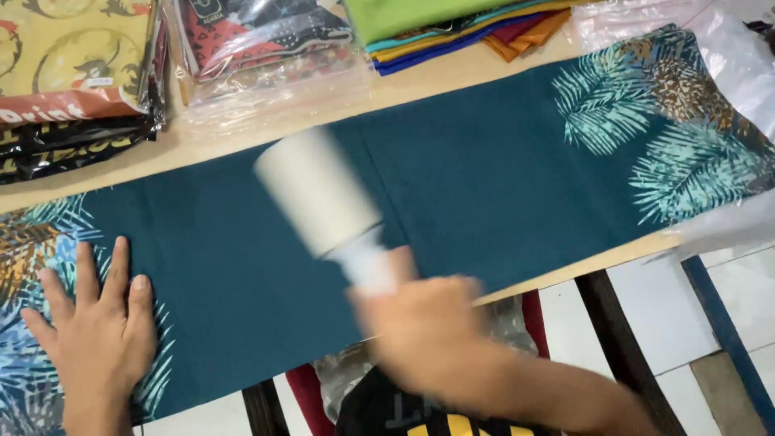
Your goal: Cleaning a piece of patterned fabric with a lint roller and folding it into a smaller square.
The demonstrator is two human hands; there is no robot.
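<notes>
Two hands are at work here, and both are yours. Your left hand (95, 327) lies flat on the dark teal cloth (452, 186), with its fingers spread wide and its palm down. It rests near the left end of the cloth, where pale leaf prints in blue, white and orange show.

Your right hand (424, 323) is wrapped tight around the handle of a white lint roller (319, 194). The hand and the roller look blurry. The fat white roll points up and to the left from your fist, over the middle of the cloth. You cannot tell if the roll touches the cloth or sits just above it.

The cloth is long and lies stretched across the tan bench (452, 81) from left to right. Its right end has more leaf prints in light green and brown. The near edge of the cloth hangs a little over the front of the bench.

At the back of the bench sit packed cloths in clear bags (266, 48). Dark and yellow printed packs (77, 81) are at the back left. A stack of folded cloths (452, 28) in green, yellow, blue and orange sits at the back, right of the bags.
</notes>
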